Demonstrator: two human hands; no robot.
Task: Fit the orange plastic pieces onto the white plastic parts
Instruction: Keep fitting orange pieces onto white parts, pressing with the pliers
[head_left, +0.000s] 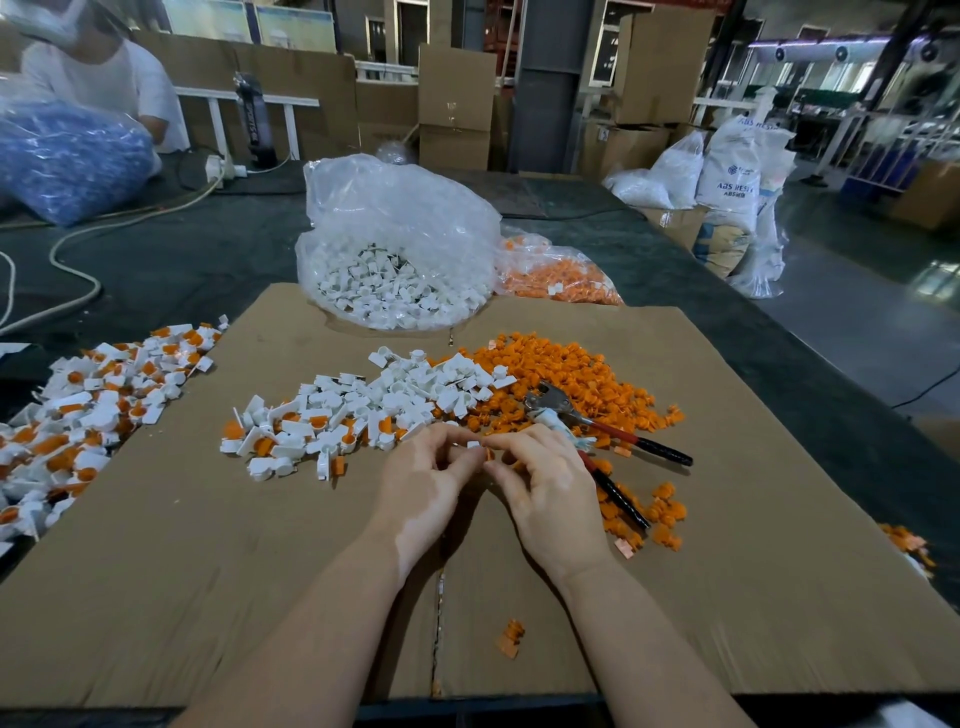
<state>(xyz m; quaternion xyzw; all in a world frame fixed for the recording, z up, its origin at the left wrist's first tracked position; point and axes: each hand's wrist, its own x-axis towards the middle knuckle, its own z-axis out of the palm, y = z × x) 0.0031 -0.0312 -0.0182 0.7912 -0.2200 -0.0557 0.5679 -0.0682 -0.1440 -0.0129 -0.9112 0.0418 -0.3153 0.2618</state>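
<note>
While the left hand (431, 470) pinches a white part (473, 445) and the right hand (545, 475) fingers pinch an orange piece (489, 454) touching it, loose orange pieces (561, 374) lie just beyond the pliers (597, 431).

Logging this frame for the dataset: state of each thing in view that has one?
Left hand: pinches small white plastic part.
Right hand: pinches small orange plastic piece against it.
Clear plastic bag of white parts: open, part full.
Clear bag of orange pieces: lying flat.
Red-and-black-handled pliers: handles spread, lying unused.
Pile of fitted white-and-orange parts: assembled, at left.
</note>
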